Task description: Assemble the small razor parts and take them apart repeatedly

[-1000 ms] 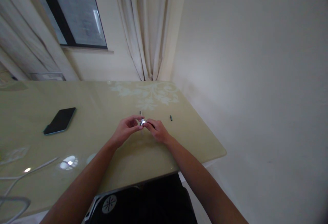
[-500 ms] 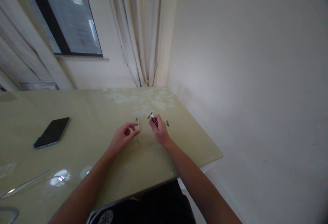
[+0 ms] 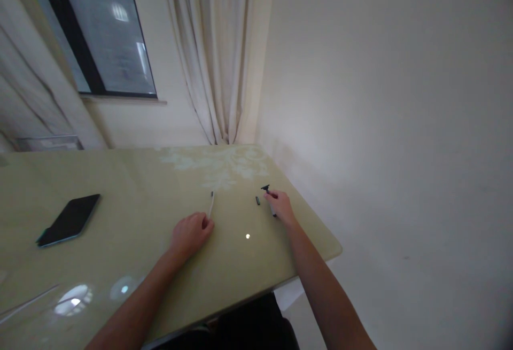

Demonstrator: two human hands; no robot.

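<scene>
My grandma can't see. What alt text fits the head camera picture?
A person's right hand holds a black T-shaped razor over a glossy yellow-green table, near a small dark oblong piece. The left hand covers one end of a thin white toothbrush; a flat black rectangular object lies leftward.

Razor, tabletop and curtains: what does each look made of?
Razor: possibly plastic, its head dark without clear shine; too small to be sure. Tabletop: glossy, perhaps glass or clear plastic, with bright light reflections. Curtains: matte fabric, hanging in soft folds.
</scene>
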